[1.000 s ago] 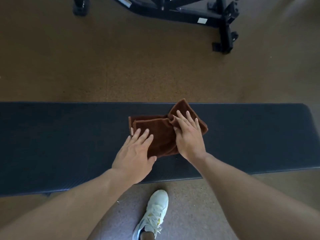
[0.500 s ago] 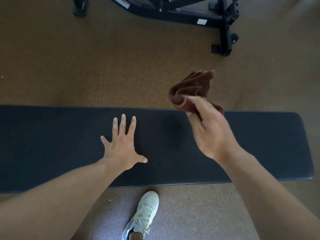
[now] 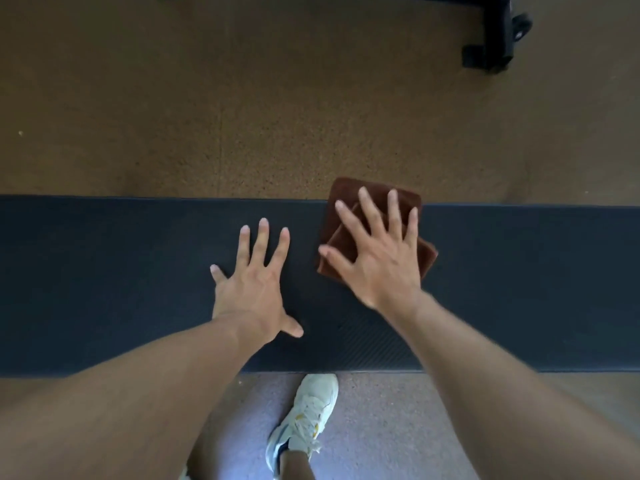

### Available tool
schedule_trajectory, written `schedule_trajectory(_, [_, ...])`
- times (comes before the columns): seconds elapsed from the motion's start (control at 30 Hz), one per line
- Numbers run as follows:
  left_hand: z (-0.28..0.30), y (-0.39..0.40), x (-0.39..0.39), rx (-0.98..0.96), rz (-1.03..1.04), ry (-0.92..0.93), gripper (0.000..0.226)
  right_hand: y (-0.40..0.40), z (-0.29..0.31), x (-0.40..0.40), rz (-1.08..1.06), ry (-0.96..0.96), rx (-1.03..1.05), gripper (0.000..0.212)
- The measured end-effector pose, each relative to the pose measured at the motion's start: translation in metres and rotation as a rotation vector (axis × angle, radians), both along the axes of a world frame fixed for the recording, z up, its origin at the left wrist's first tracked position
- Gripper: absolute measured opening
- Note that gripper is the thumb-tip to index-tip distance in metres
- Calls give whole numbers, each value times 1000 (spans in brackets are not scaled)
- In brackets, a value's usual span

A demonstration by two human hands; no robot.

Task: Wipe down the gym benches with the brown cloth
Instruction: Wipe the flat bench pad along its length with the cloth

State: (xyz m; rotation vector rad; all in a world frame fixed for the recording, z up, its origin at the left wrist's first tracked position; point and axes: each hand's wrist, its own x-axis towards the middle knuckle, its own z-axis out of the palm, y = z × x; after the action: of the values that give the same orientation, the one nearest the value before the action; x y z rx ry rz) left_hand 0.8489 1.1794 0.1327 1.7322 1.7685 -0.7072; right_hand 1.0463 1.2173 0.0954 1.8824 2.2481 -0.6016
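The right hand is open, fingers spread, palm pressing flat on the folded brown terry cloth; it grips nothing, only pushes down. The cloth lies at the far edge of the long black padded gym bench, its far corner hanging a bit over that edge. The left hand is also open w/ spread fingers, flat on the bare bench pad just beside the cloth, not touching it, prob. for support.

Step in hand, as I judge: start of a wiping stroke on this bench. Next move needs steady downward pressure and a slide along the pad, w/o letting the cloth bunch up or slip off the far edge.

Vs. 0.5 s ago: the right hand then held the cloth bunched in the air above the bench; now it is down and flattened. The left hand is at approx. the same place.

Further out: tan speckled floor, a white sneaker, a black equipment frame.
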Motion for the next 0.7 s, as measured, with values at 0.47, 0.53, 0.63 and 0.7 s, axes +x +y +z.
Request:
schedule_trajectory(0.47, [-3, -2, 0, -18, -2, -17, 161, -161, 6, -5, -19, -1, 58, 60])
schedule_trajectory(0.53, [-4, -2, -1, -14, 7, -24, 161, -159, 5, -6, -15, -41, 2, 61])
schedule_trajectory(0.63, [-6, 0, 0, -6, 9, -26, 162, -110, 2, -10, -29, -82, -2, 66])
schedule_trajectory(0.7, [-7, 0, 0, -6, 9, -26, 163, -64, 0, -16, -117, -62, 14, 65])
